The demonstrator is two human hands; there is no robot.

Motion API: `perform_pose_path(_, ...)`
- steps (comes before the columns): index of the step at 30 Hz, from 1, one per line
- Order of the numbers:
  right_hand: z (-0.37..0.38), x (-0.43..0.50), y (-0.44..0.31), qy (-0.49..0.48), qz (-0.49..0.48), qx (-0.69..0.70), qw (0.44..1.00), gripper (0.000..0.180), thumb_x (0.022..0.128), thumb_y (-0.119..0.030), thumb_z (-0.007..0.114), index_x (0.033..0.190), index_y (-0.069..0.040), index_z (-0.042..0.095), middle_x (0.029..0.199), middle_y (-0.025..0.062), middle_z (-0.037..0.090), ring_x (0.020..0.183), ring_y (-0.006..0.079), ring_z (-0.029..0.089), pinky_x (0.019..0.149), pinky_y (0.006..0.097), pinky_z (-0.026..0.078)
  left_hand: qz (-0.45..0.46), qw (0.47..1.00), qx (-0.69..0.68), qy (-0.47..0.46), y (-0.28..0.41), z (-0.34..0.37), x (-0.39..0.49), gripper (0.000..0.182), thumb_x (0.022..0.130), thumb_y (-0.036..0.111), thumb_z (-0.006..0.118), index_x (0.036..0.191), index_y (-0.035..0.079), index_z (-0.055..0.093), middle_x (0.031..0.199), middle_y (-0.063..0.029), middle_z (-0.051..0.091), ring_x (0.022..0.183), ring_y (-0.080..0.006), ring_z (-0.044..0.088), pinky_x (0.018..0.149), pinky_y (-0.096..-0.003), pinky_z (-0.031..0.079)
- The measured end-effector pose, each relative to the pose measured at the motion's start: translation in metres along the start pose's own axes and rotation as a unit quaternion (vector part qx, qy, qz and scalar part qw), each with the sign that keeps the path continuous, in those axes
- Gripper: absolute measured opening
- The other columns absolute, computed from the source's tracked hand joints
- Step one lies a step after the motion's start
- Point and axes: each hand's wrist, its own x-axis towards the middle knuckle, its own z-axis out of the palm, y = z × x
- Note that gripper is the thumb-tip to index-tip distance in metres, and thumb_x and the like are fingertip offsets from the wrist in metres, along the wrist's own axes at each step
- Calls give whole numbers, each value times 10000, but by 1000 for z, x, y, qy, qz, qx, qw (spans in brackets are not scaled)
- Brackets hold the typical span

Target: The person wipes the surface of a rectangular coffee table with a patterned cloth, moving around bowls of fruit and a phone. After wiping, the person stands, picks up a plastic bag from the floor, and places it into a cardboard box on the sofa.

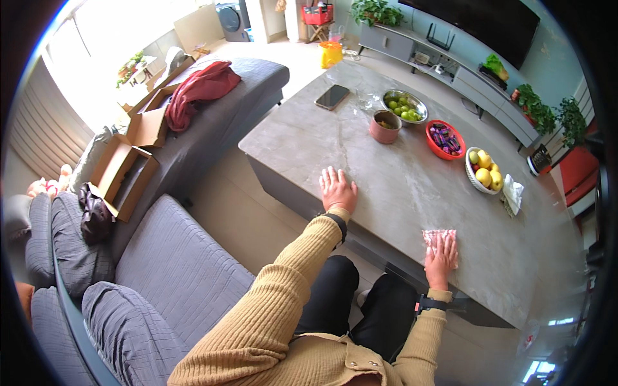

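My left hand (339, 189) lies palm down near the front edge of the stone-look coffee table (309, 144), fingers slightly spread and nothing in it. Further right along that edge, my right hand (440, 258) rests flat on top of a small folded pink-and-white cloth (432, 235). Part of the cloth sticks out beyond my fingertips; the rest is hidden under the hand. No fingers visibly curl around it. Dark bands circle both wrists. A pink ceramic pot (385, 128) stands farther back on the tabletop, between the two hands' positions.
Along the table's far side are a phone (332, 97), a steel bowl (386, 99) of green fruit, a red bowl (455, 153) of wrapped sweets, a white basket (470, 176) of fruit and crumpled tissue (512, 194). A grey sofa (178, 255) with opened cardboard boxes (123, 176) stands left.
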Motion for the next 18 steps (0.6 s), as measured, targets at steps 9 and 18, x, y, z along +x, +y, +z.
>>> perform_pose_path(9,-5,-4,-3,25,0,22,999,566,901,-308,583,1419,-133,436,1538,156,317,1432,372,243,1138,528,222,-2,1000,9,-5,3,-5,-2,575,908,371,509,1357,16,475,1491,-222,356,1426,-367,253,1180,-450,166)
perform_pose_path(18,-17,-8,-3,34,-19,49,998,532,900,-287,587,1394,-124,474,1521,133,357,1413,365,285,1148,510,222,7,999,43,10,3,-4,0,537,897,372,527,1318,39,502,1470,-211,388,1405,-359,294,1163,-451,211)
